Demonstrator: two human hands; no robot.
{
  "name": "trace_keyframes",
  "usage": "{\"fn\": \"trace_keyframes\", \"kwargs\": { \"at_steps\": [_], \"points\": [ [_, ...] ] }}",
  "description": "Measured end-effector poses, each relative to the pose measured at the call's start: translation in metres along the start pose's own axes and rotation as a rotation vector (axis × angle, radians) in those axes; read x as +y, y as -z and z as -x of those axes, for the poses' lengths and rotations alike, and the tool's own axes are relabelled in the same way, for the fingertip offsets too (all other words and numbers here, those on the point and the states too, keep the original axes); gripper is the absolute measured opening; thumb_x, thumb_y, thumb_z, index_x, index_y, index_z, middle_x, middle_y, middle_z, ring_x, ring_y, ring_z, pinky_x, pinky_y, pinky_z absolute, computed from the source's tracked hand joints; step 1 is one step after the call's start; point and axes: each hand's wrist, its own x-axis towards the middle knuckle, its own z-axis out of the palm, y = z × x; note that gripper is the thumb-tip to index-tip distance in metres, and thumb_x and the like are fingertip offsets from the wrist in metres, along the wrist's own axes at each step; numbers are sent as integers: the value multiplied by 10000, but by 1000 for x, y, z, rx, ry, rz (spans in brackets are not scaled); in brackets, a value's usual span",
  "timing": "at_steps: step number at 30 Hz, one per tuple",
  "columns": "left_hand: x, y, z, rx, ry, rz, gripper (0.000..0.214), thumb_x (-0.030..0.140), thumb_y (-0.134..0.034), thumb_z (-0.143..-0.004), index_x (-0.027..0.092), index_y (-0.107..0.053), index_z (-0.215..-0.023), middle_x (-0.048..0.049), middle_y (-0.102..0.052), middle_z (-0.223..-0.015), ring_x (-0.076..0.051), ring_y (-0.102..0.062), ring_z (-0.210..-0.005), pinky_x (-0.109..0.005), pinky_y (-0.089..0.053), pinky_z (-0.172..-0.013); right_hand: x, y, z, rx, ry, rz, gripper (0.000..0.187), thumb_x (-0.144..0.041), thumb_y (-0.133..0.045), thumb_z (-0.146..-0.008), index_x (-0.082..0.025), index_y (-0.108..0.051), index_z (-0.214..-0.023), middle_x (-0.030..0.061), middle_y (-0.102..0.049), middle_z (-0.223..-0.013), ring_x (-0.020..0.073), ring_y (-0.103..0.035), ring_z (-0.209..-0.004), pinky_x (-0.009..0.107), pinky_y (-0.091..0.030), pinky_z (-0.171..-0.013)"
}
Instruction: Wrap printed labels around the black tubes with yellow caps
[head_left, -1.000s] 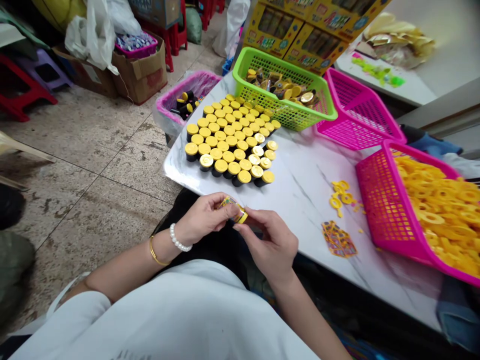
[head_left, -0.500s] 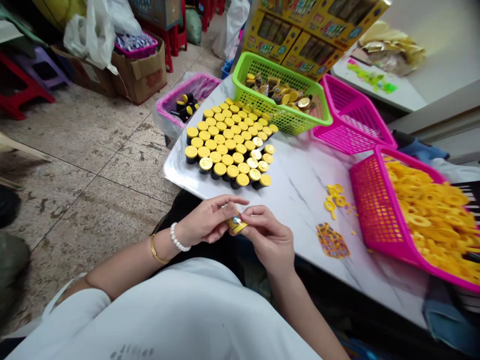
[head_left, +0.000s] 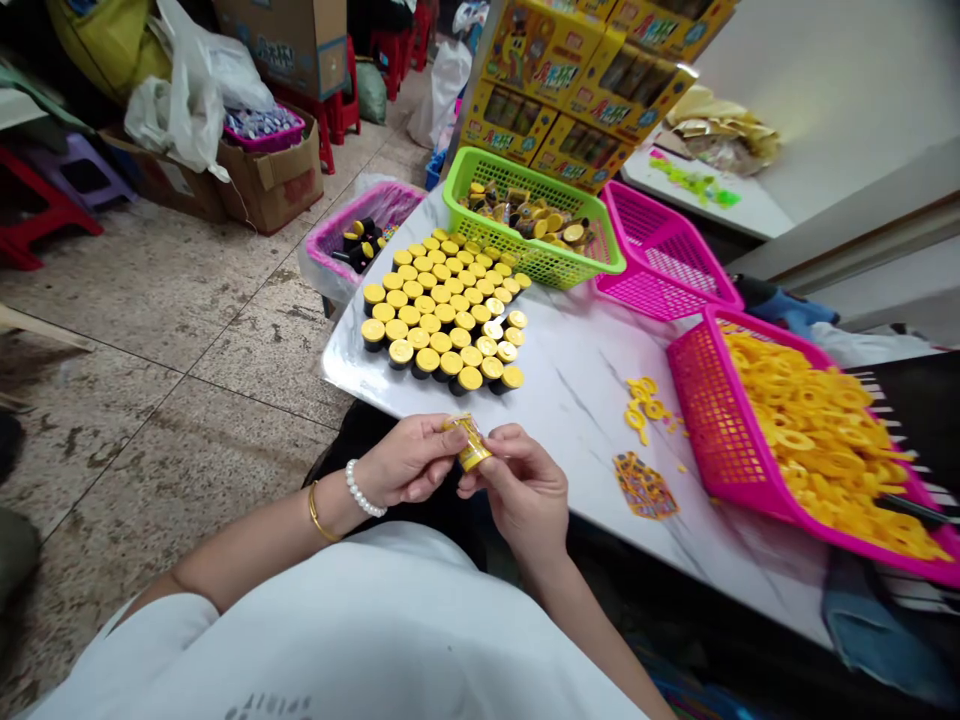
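A small yellow container with a shiny printed wrapper (head_left: 471, 444) is held between my two hands above the near table edge. My left hand (head_left: 414, 460) pinches its left side between thumb and fingers. On the other side, my right hand (head_left: 529, 488) grips it near the lower end, thumb and fingertips closed. Beyond them, rows of black tubs with yellow lids (head_left: 442, 318) stand upright and close together on the white marbled table (head_left: 570, 380). Printed stickers or cards (head_left: 645, 486) lie to the right, below a few yellow plastic rings (head_left: 645, 402).
A green basket (head_left: 536, 262) of small wrapped containers stands behind the tubs, with yellow boxes (head_left: 517, 112) stacked beyond. Pink baskets (head_left: 667, 270) stand at right; the nearest holds yellow ring parts (head_left: 810, 440). A plastic-lined pink bin (head_left: 322, 245) is past the table's left corner.
The left fingers, stretched over the container before, now pinch it. More of its wrapper shows, and it stands more tilted. The view has shifted slightly.
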Motion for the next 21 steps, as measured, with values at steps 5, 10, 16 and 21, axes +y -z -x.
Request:
{"fn": "trace_keyframes", "kwargs": {
  "at_steps": [5,10,16,21],
  "points": [
    [-4,1,-3,28,12,-5,556,662,-791,-686,175,-557,-821,105,-480,-414,-36,-311,-239,-143,-190,-236,-6,6,-1,-15,190,386,286,-166,-792,-816,-341,-805,-1042,7,-621,-886,114,-634,-741,229,-569,-609],
    [-2,-3,0,23,61,27,540,611,-838,-660,167,-559,-789,100,-501,-440,-26,-313,-241,-143,-182,-235,-11,10,1,14,286,433,293,-123,-770,-829,-347,-804,-1013,3,-623,-881,112,-637,-691,248,-568,-601],
    [-2,-6,-2,58,92,68,550,655,-791,-694,168,-565,-813,93,-516,-444,-27,-298,-238,-140,-182,-231,-18,14,-6,-86,366,562,360,-85,-724,-863,-367,-791,-1078,6,-627,-928,102,-662,-751,229,-595,-688],
    [-13,-5,-7,74,51,85,536,635,-749,-768,149,-600,-937,79,-524,-424,-37,-310,-236,-136,-192,-248,-19,10,-2,-151,245,542,585,-209,-815,-799,-356,-648,-1341,74,-619,-1211,199,-690,-1040,274,-632,-802]
  ]
}}
